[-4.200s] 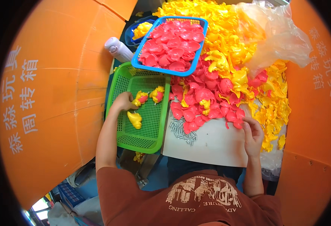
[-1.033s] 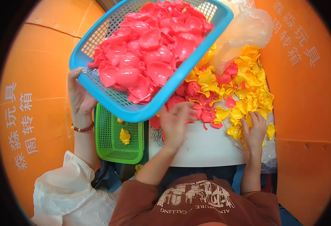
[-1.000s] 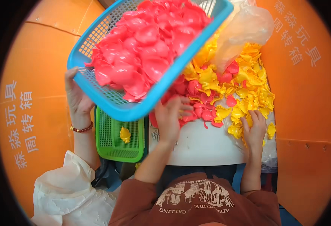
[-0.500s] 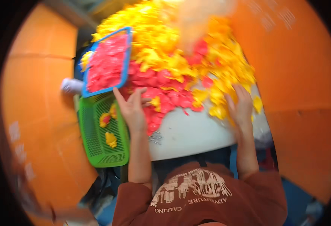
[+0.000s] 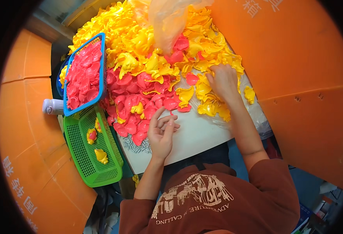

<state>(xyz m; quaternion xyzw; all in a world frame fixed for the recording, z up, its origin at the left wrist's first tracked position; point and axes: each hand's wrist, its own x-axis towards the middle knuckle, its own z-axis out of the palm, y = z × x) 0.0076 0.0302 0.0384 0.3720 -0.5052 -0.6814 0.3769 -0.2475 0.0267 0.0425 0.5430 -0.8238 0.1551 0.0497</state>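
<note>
My left hand (image 5: 161, 134) hovers over the near edge of the white table (image 5: 195, 132), fingers loosely bent and apart, with nothing visible in it. Just beyond it spread shiny red-pink plastic shell pieces (image 5: 130, 99). My right hand (image 5: 223, 81) reaches into the yellow moulded plastic pieces (image 5: 206, 95) on the right side of the pile. Its fingers curl downward among them; the fingertips are partly hidden, so what they grip cannot be made out. Small silvery metal pins (image 5: 134, 145) lie left of my left hand.
A blue-rimmed basket (image 5: 102, 72) full of red pieces stands on the left, above a green basket (image 5: 117, 165) with a few yellow-and-red pieces. A pale bottle (image 5: 53, 106) lies beside them. Clear plastic bags (image 5: 167, 19) cover part of the pile. Orange panels (image 5: 308, 70) flank the table.
My right hand has moved farther onto the yellow pieces, and its fingers have curled. My left hand has drawn away from the blue basket toward the table's front middle. The view has shifted.
</note>
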